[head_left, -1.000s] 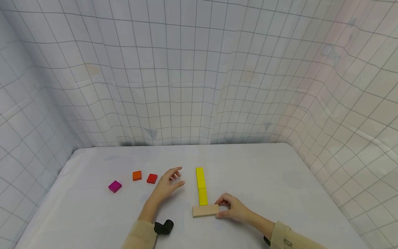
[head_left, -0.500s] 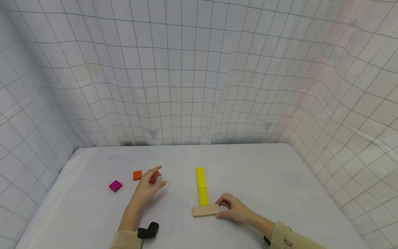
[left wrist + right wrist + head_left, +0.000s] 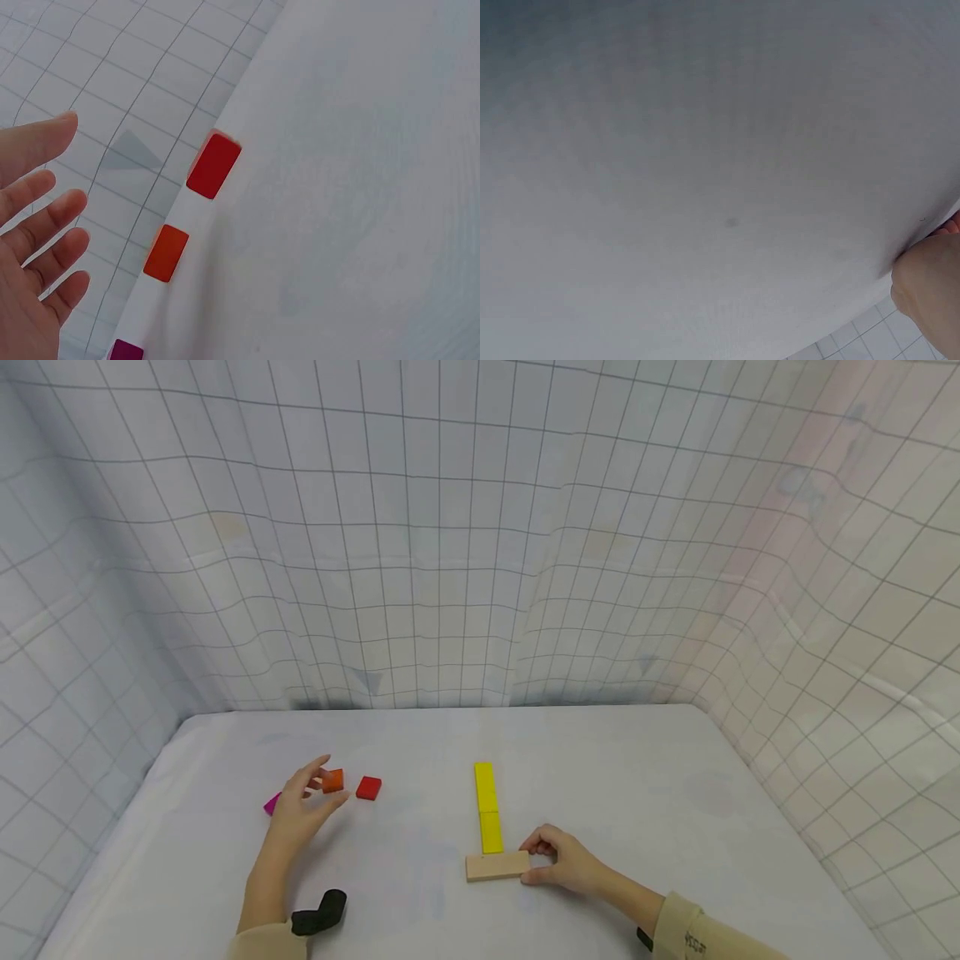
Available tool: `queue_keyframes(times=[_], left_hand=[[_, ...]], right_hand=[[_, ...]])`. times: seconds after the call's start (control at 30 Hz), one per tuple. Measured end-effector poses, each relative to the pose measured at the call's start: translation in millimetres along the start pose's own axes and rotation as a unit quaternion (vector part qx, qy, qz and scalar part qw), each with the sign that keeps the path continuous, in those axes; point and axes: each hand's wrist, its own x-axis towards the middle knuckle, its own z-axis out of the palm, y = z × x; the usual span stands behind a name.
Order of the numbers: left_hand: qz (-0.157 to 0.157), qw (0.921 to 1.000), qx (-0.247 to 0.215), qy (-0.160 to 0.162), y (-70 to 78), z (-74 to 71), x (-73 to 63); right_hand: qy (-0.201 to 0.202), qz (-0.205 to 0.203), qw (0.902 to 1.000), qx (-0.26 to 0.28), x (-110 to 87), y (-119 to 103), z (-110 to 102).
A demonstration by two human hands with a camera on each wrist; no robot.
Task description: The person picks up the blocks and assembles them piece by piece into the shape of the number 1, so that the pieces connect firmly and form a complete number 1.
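Observation:
My left hand (image 3: pixel 297 810) hovers over the left part of the table, its thumb and fingers apart with nothing between them. In the head view it overlaps the edge of an orange block (image 3: pixel 334 782) and partly hides a magenta block (image 3: pixel 271 805). The left wrist view has the spread fingers well apart from the orange block (image 3: pixel 166 253) and the red block (image 3: pixel 214 166). My right hand (image 3: pixel 564 862) pinches the right end of a plain wooden block (image 3: pixel 495 866) between thumb and fingers. Directly beyond that block, two yellow blocks (image 3: pixel 487 810) lie end to end.
A red block (image 3: pixel 368 788) lies right of the orange one. White cloth covers the table (image 3: pixel 637 793). Grid-patterned curtains (image 3: pixel 480 568) enclose its back and sides. The right wrist view mostly contains white cloth, with part of my hand (image 3: pixel 930 289) at the edge.
My left hand has swept left, passing over the red block to the orange one. The right hand and the wooden block stay in place.

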Motion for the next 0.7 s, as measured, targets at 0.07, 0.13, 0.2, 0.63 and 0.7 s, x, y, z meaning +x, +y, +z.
queue_keyframes(times=[0.07, 0.13, 0.2, 0.63, 0.7], left_hand=[[0.0, 0.9998, 0.013, 0.013, -3.0, -4.4, -1.6], [0.004, 0.9993, 0.023, 0.03, -7.0, -8.1, -3.2], [0.007, 0.9983, 0.034, 0.047, -10.9, -11.5, -4.6], [-0.024, 0.9936, 0.055, 0.096, -31.9, -29.7, -16.6], [-0.027, 0.993, 0.056, 0.1, -34.3, -31.5, -18.1]], right_hand=[[-0.001, -0.001, 1.0, -0.002, 0.0, 0, 0], [-0.002, -0.003, 1.0, -0.002, -0.2, 0, 0], [-0.002, -0.004, 1.0, -0.002, -0.4, 0, 0], [-0.001, 0.005, 0.9998, 0.02, -1.1, -3, 0], [0.0, 0.006, 0.9997, 0.023, -1.3, -3, 0]])
